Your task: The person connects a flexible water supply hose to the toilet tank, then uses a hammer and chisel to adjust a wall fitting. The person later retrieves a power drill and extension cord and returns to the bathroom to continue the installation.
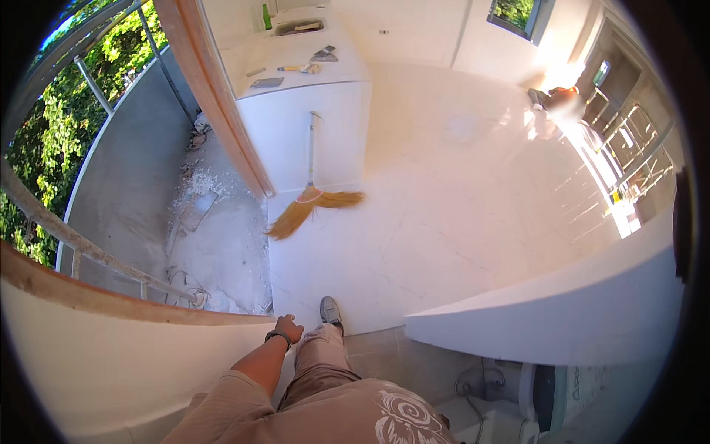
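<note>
My left hand (289, 328), with a dark band on the wrist, hangs beside my left leg near the end of a low wall. Its fingers are loosely bent and a little apart, and I see nothing in them. My right hand is out of view. Ahead, a straw broom (303, 209) leans upright against the front of a white counter (296, 126), its golden bristles fanned out on the floor. On the countertop lie a brush with a yellowish handle (299, 69), a dark flat scraper-like tool (325, 54) and a grey flat piece (267, 83).
A wooden door frame (214, 96) borders a balcony with debris (196, 211) and a metal railing (111, 255). A green bottle (267, 17) stands by the sink cutout (299, 27). A blurred person (562, 103) is at the far right near scaffolding (640, 148). A white partition (540, 296) juts in.
</note>
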Action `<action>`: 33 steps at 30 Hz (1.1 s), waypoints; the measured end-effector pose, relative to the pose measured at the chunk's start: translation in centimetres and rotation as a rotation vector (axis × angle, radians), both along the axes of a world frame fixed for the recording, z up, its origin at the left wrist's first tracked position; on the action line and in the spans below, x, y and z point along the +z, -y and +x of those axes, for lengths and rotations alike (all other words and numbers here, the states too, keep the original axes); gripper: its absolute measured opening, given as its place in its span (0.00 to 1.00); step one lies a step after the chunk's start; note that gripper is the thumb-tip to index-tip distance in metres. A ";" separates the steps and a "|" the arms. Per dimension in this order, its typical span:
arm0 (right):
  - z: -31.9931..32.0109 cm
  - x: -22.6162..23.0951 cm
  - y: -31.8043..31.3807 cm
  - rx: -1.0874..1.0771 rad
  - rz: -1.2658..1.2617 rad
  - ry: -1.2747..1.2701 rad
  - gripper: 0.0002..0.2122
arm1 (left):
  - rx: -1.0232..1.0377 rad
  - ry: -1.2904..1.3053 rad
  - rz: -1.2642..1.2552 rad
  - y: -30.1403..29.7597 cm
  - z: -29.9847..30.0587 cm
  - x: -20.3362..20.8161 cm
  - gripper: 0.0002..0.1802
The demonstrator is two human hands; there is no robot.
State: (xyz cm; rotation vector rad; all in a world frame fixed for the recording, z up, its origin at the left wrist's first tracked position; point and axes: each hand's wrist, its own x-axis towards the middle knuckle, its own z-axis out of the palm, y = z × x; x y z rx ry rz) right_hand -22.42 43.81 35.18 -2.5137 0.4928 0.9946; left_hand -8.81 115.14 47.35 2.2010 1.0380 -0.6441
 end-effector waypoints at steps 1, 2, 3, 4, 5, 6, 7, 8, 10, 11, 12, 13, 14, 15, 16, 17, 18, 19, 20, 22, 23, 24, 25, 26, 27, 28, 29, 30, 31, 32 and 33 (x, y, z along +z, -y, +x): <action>3.7 1.3 -3.0 0.058 0.049 -0.065 0.17 | 0.058 -0.021 -0.013 -2.1 1.2 -0.8 0.38; 7.5 3.1 -6.3 0.114 0.102 -0.127 0.18 | 0.073 -0.032 -0.036 -4.3 2.6 -1.5 0.37; 11.5 5.3 -10.1 0.109 0.121 -0.145 0.19 | 0.093 -0.063 -0.049 -6.5 3.4 -1.7 0.37; 16.2 7.6 -14.3 0.088 0.151 -0.153 0.19 | 0.065 -0.046 -0.045 -8.4 4.1 -1.5 0.36; 20.8 10.5 -18.3 -0.001 0.171 -0.136 0.20 | 0.034 -0.037 -0.033 -10.6 5.3 -1.0 0.36; 24.7 13.9 -21.8 -0.104 0.212 -0.111 0.21 | -0.009 -0.033 -0.011 -12.8 6.6 -0.2 0.36; 28.4 17.1 -24.9 -0.156 0.341 -0.062 0.22 | 0.027 -0.004 -0.031 -15.2 7.9 0.8 0.36; 31.8 19.0 -28.5 -0.187 0.309 0.000 0.22 | 0.054 0.019 -0.046 -17.3 8.9 2.0 0.36; 38.1 21.6 -33.2 -0.169 0.400 0.097 0.23 | 0.138 0.008 -0.106 -21.3 11.0 4.5 0.36; 40.3 21.7 -35.2 -0.158 0.409 0.107 0.24 | 0.157 0.020 -0.097 -23.2 11.9 5.7 0.36; 42.1 21.5 -36.5 -0.121 0.429 0.113 0.23 | 0.174 0.039 -0.079 -24.7 12.6 6.7 0.35; 44.2 20.9 -37.4 -0.098 0.443 0.117 0.22 | 0.202 0.060 -0.060 -26.0 13.1 7.6 0.35; 45.9 19.7 -38.3 -0.076 0.423 0.082 0.22 | 0.196 0.068 -0.064 -27.0 13.7 8.2 0.35; 46.9 18.7 -38.5 -0.046 0.383 0.049 0.22 | 0.216 0.075 -0.063 -27.6 13.6 8.5 0.36; 49.0 17.0 -39.8 -0.015 0.330 0.005 0.23 | 0.260 0.082 -0.055 -28.3 12.9 9.0 0.36; 50.3 16.0 -40.2 -0.075 0.355 -0.031 0.23 | 0.332 0.082 -0.036 -29.1 11.8 9.4 0.36; 51.8 14.7 -41.1 0.032 0.307 -0.053 0.14 | 0.347 0.062 -0.001 -29.4 10.8 9.5 0.36; 53.1 14.1 -41.1 0.121 0.284 -0.109 0.14 | 0.374 0.025 0.043 -29.5 9.7 9.4 0.35; 54.6 13.2 -41.8 0.218 0.253 -0.155 0.13 | 0.389 -0.029 0.088 -29.4 8.5 9.2 0.35; 57.4 11.5 -43.5 0.364 0.191 -0.234 0.13 | 0.507 -0.124 0.075 -29.3 6.2 8.7 0.35; 59.1 11.0 -44.5 0.425 0.178 -0.255 0.13 | 0.546 -0.181 0.065 -28.9 5.1 8.6 0.35; 60.9 10.5 -45.5 0.481 0.171 -0.275 0.12 | 0.565 -0.215 0.068 -28.5 4.2 8.6 0.36; 62.8 10.1 -46.3 0.533 0.166 -0.287 0.12 | 0.613 -0.246 0.067 -28.3 3.5 8.8 0.37; 64.8 9.7 -47.1 0.580 0.157 -0.293 0.12 | 0.654 -0.285 0.048 -27.4 2.9 9.1 0.37; 67.2 9.5 -48.0 0.623 0.158 -0.287 0.12 | 0.688 -0.319 0.017 -26.3 2.8 9.4 0.37; 69.6 9.3 -49.3 0.666 0.160 -0.277 0.12 | 0.759 -0.286 0.005 -25.5 2.9 9.7 0.37; 71.9 9.4 -50.5 0.704 0.169 -0.264 0.11 | 0.823 -0.262 -0.012 -25.0 3.0 10.2 0.37; 74.4 9.3 -52.8 0.744 0.198 -0.250 0.11 | 0.860 -0.226 -0.013 -24.7 3.3 10.5 0.37; 76.6 9.6 -55.1 0.785 0.231 -0.232 0.11 | 0.897 -0.202 0.003 -24.8 3.7 10.7 0.37; 78.5 10.0 -58.0 0.793 0.265 -0.216 0.11 | 0.913 -0.204 -0.022 -25.2 4.3 10.6 0.37; 80.2 10.7 -61.3 0.827 0.324 -0.177 0.11 | 0.932 -0.206 -0.022 -26.1 4.6 10.2 0.38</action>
